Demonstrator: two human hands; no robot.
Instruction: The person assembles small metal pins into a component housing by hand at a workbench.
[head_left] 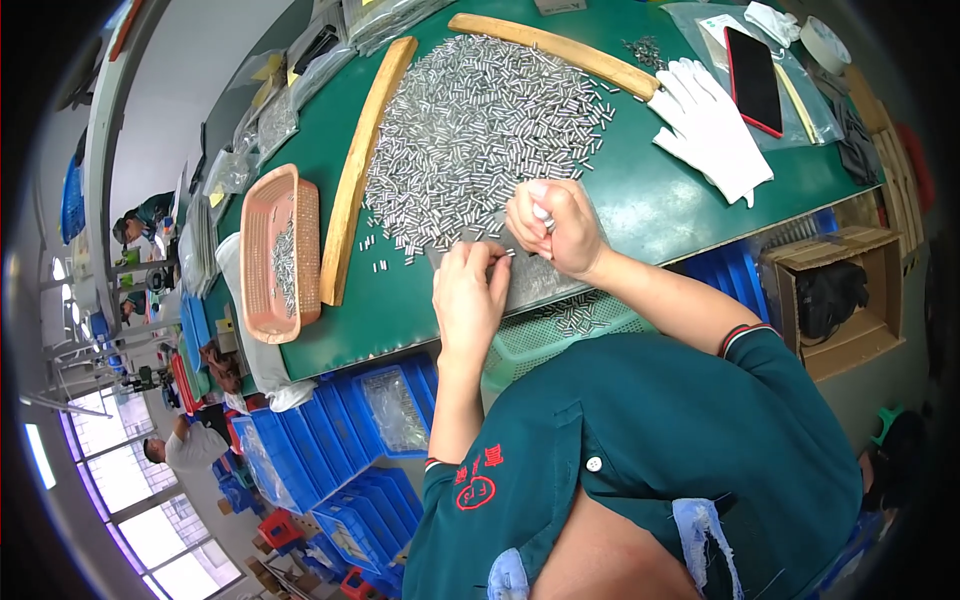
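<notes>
Short silvery pins [480,130] in a loose heap on green tabletop [650,205]

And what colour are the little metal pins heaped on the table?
The metal pins are shiny silver-grey, seen best in the head view.

Your green table [650,203] carries a wide heap of small metal pins [480,130] right ahead of your fingers [466,258], and a grey sheet [535,287] just below them. To their left lies a wooden strip [365,170], then a pink basket [258,312]; past the heap, another strip [560,46]; ahead and right, a white glove [712,140]
</notes>
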